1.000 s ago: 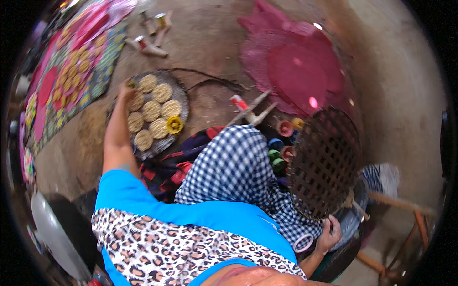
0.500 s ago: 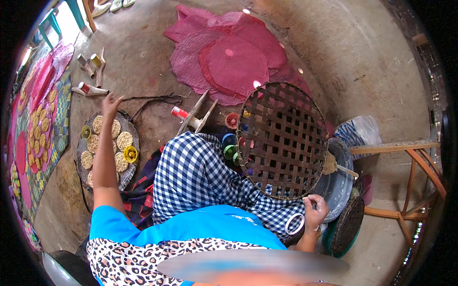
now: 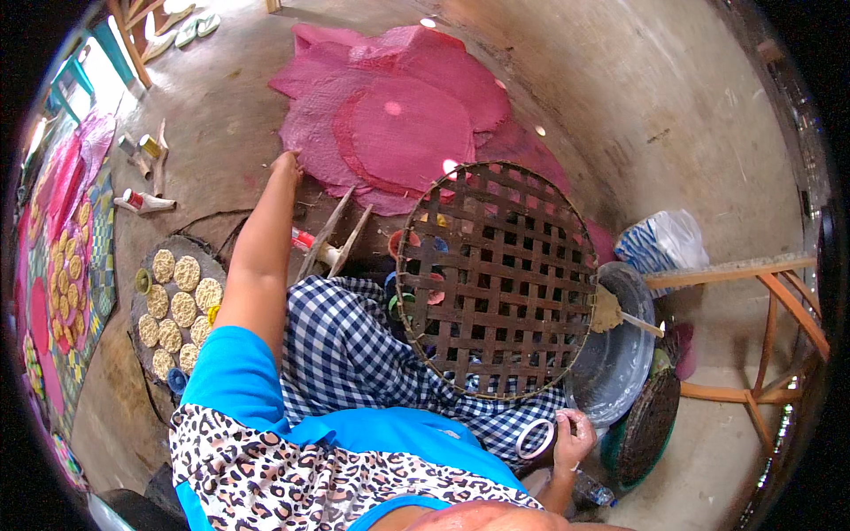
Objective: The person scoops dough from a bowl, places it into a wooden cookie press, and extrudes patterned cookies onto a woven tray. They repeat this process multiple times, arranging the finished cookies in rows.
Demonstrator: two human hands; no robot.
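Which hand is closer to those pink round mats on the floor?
Left. The left hand reaches the edge of the pink mats; the right hand is far back by the metal basin, holding a white ring.

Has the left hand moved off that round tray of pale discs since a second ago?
Yes. The left hand has left the round tray of pale discs and reached farther out, now at the edge of the pink mats.
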